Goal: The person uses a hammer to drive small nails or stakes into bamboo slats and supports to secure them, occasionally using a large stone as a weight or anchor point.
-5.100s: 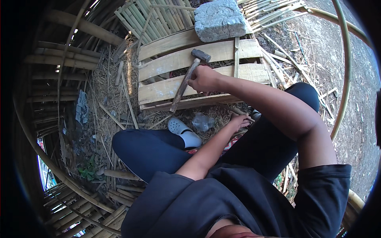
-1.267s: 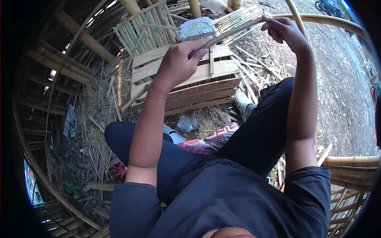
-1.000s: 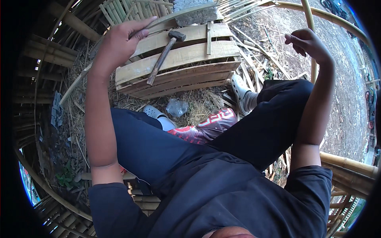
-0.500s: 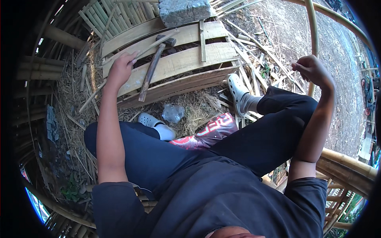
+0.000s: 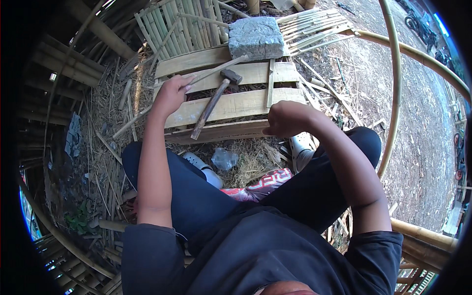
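Note:
A thin bamboo strip (image 5: pixel 216 72) lies aslant over a low slatted wooden bench (image 5: pixel 241 104), its far end by the grey stone block (image 5: pixel 256 39). My left hand (image 5: pixel 172 94) is closed around the strip, whose near end sticks out beyond the wrist toward the lower left. Just right of that hand, a hammer (image 5: pixel 212 105) with a dark head and worn wooden handle rests on the slats. My right hand (image 5: pixel 290 118) is over the bench's near right edge, fingers curled; whatever they hold, if anything, is hidden. A short flat strip (image 5: pixel 270 83) lies beyond it.
Split bamboo pieces (image 5: pixel 317 27) are piled behind the stone block, and a bamboo panel (image 5: pixel 182 29) leans at the back left. Shavings and a clear plastic bag (image 5: pixel 224 159) lie near my feet. A bamboo pole (image 5: pixel 395 98) rises at the right.
My right hand has swung in from the far right to the bench's near edge. My left hand keeps hold of the bamboo strip. The whole view has shifted somewhat.

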### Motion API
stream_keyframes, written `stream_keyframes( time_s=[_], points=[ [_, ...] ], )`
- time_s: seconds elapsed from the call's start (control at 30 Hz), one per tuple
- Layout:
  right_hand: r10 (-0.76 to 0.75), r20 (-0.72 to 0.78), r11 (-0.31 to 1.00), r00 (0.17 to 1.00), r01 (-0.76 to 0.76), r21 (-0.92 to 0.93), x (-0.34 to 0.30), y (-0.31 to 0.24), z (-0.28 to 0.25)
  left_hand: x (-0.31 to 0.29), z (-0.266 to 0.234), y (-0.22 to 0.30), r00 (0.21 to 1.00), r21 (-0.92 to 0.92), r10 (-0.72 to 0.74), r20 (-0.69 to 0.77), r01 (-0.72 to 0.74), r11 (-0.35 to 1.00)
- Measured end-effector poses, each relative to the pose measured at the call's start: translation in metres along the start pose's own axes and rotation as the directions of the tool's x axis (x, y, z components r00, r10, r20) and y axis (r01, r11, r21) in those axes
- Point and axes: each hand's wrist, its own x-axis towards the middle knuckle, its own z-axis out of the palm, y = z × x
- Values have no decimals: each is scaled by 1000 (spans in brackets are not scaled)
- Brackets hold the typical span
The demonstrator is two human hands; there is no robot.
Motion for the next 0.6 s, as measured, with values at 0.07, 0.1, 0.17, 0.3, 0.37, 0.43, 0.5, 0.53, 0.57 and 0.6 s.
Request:
stream_keyframes(
  time_s=[0.07,0.1,0.17,0.3,0.37,0.43,0.5,0.53,0.57,0.6],
  points=[
    [-21,-61,999,998,19,-48,39,-15,14,-7,-6,8,1000,8,1,-24,0,1000],
    [-31,-69,998,997,27,-59,54,-24,13,-12,-9,14,999,11,-16,-28,16,1000],
    [172,115,913,978,-202,354,81,-43,10,-20,-12,16,997,-25,-4,-72,2,1000],
    [231,-3,759,973,-178,626,122,-48,20,-25,-14,12,986,-80,65,-154,-78,994],
    [264,-34,703,964,-168,691,141,-50,28,-31,-18,9,989,-100,44,-144,-59,993],
    [277,-41,689,960,-169,704,154,-49,32,-34,-25,16,995,-100,-13,-99,3,995],
    [241,-36,647,970,-133,751,163,-54,33,-42,-28,2,997,-121,-37,-72,29,992],
    [235,-32,653,971,-134,746,166,-60,33,-45,-30,-2,996,-123,-46,-77,37,992],
    [244,-29,644,969,-140,752,168,-65,33,-47,-31,-6,995,-120,-73,-61,65,991],
    [253,-25,634,967,-146,760,172,-69,33,-49,-31,-9,994,-117,-99,-43,93,989]
  ],
)
